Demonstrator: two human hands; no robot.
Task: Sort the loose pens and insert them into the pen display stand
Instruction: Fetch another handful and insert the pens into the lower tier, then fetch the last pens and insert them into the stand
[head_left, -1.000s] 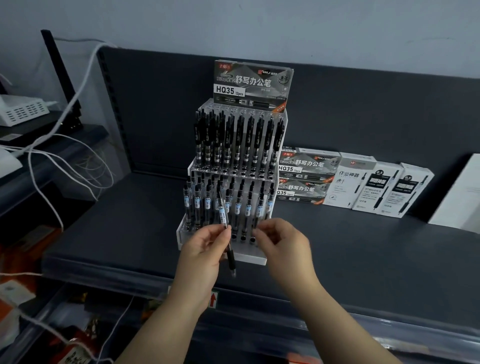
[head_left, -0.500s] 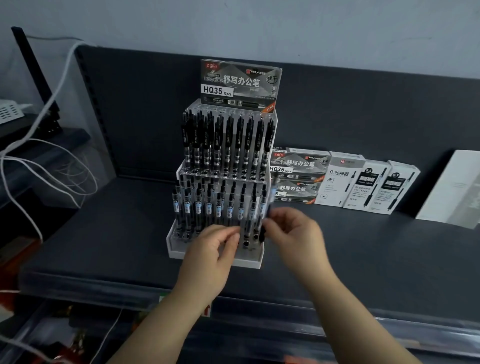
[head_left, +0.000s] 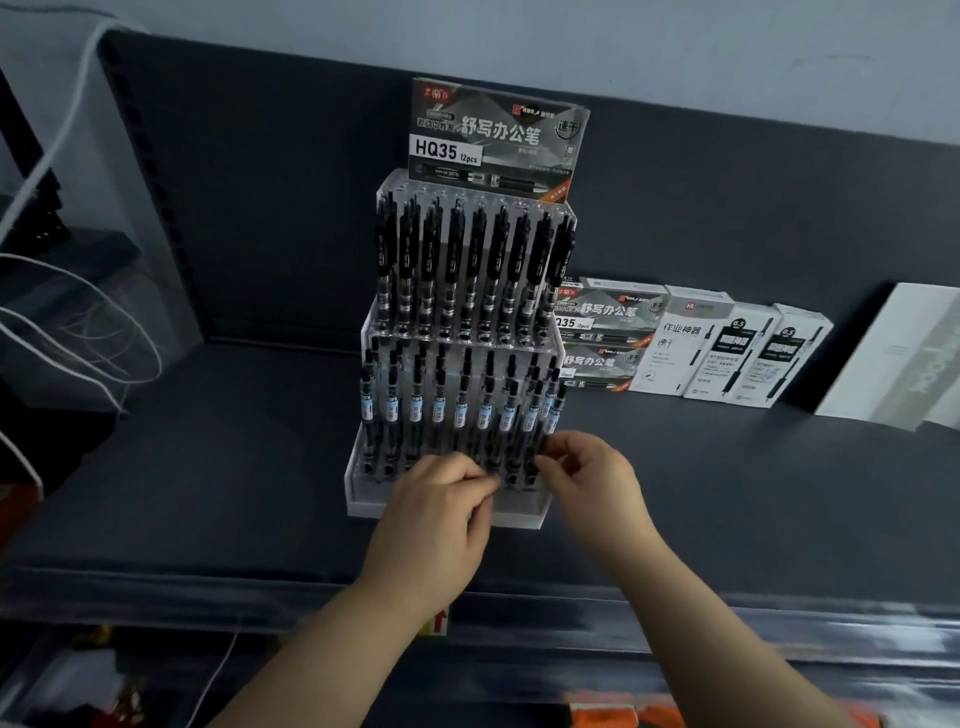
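Looking down at a dark shelf (head_left: 208, 467), I see a clear tiered pen display stand (head_left: 524, 512) at its middle, both tiers packed with upright black pens. My right hand (head_left: 592, 483) is at the right end of the near tier, fingers curled. It appears to pinch the lower barrel of the end pen (head_left: 555, 410), which leans slightly; I cannot tell whether its tip is seated in a hole. My left hand (head_left: 441, 514) is just left of it, fingers curled against the stand's near front; whether it holds anything is hidden. I judge the pen light, stiff and smooth, so a thumb-and-finger pinch low on the grip should steer the tip best. White pen boxes (head_left: 717, 353) stand far right.
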